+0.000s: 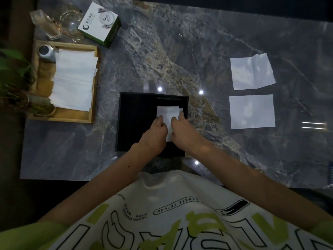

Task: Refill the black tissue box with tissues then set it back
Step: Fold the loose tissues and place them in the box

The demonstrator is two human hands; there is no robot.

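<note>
The black tissue box lies open on the marble table, right in front of me. A folded white tissue rests inside its right half. My left hand pinches the tissue's left edge. On the tissue's right edge sits my right hand, fingers pressing down on it. A stack of white tissues fills the wooden tray at the left. Two loose tissues lie flat at the right, one farther from me and one nearer.
A white and green carton stands at the back left beside glassware. A small metal tin sits in the tray's far corner. Green plant leaves overhang the table's left edge.
</note>
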